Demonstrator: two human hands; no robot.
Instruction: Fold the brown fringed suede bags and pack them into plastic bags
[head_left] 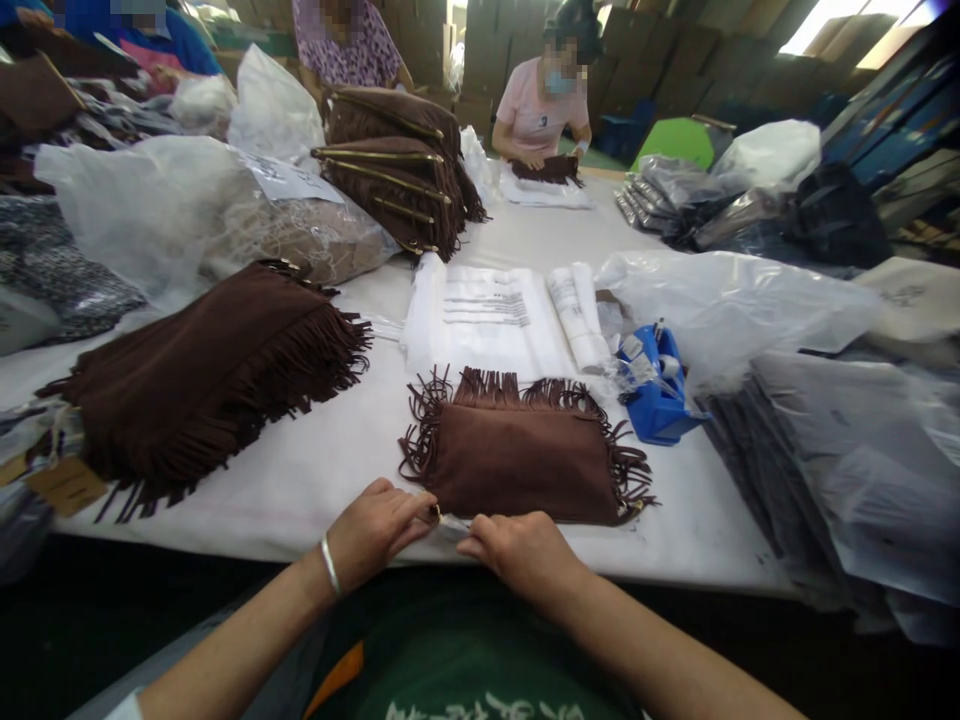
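White cloth-looking cover on the work table [292, 490], cardboard boxes [480, 110] stacked up behind, and a co-worker in a pink top [546, 120] over at the far side with another fringed piece. So yeah, brown fringed pouch [525, 462] is lying flat right by the table's near edge, roughly mid-edge, fringe poking out along its far side and both short sides.

Left hand [375, 530] has thumb and fingers pinched at the small gold-coloured fitting [434, 511] on the pouch's near left corner. Right hand [529, 560] is just beside it, fingers curled in and thumb against them, looks like on a wisp of clear plastic [454, 524] between the two. Kinda blurry, so can't swear what that bit is.

What could bite me: plastic that thin could slip or tear if both hands pull apart too hard, and the fitting might snag it. Tug toward me and the pouch could slide off the near edge, it's that close. Loose fringe could get caught under my fingers too. Blue tape dispenser [660, 390] sits near the right-hand fringe, so a sideways drag could tangle strands on it.

Pose-wise, both forearms come in low from the near side and angle inward, wrists around the table edge, knuckles up, fingertips nearly meeting.
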